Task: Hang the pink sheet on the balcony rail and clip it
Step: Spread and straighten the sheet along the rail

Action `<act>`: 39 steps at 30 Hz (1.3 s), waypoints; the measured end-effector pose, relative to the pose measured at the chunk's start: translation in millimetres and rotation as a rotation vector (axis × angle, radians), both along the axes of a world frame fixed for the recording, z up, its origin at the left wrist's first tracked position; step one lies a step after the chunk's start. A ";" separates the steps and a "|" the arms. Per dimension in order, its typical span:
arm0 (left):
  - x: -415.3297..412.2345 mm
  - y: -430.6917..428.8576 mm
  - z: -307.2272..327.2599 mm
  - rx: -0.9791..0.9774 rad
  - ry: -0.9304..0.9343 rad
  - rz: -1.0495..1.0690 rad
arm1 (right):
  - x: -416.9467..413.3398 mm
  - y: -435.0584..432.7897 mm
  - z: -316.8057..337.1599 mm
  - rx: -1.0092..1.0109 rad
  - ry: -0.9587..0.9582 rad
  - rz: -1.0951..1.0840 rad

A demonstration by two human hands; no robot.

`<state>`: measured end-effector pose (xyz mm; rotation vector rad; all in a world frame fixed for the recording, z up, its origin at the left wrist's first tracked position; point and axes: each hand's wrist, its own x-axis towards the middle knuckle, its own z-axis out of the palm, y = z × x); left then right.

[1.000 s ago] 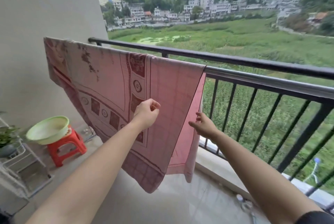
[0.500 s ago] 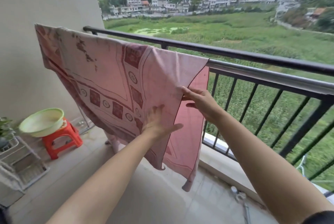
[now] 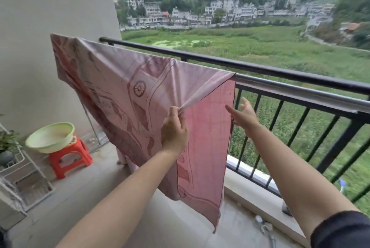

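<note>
left hand (image 3: 174, 127): fingers pinched | right hand (image 3: 244, 115): fingers spread

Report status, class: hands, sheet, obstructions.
Left hand pinching pink sheet, drawn taut. Right hand open by its edge. Sheet draped over rail; no clip visible.

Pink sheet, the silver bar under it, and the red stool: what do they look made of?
Pink sheet: thin cloth, matt and printed; it puckers into fine folds where the left hand pinches it. Silver bar: probably polished steel, given its bright streak of reflection. Red stool: likely moulded plastic, by its even, slightly glossy colour.
</note>
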<state>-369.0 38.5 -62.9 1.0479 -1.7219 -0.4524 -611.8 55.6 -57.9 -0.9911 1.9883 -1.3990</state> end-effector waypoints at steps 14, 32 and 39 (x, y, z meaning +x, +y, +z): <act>-110.0 112.7 -26.3 0.177 -0.176 -0.515 | -123.6 107.1 -22.1 -0.153 0.065 -0.676; -185.9 206.5 -33.5 0.329 -0.144 -0.572 | -175.0 262.3 -43.7 -0.111 0.503 -0.601; -206.6 258.3 -57.8 0.486 0.016 -0.786 | -167.1 330.0 -22.1 -0.081 0.515 -0.598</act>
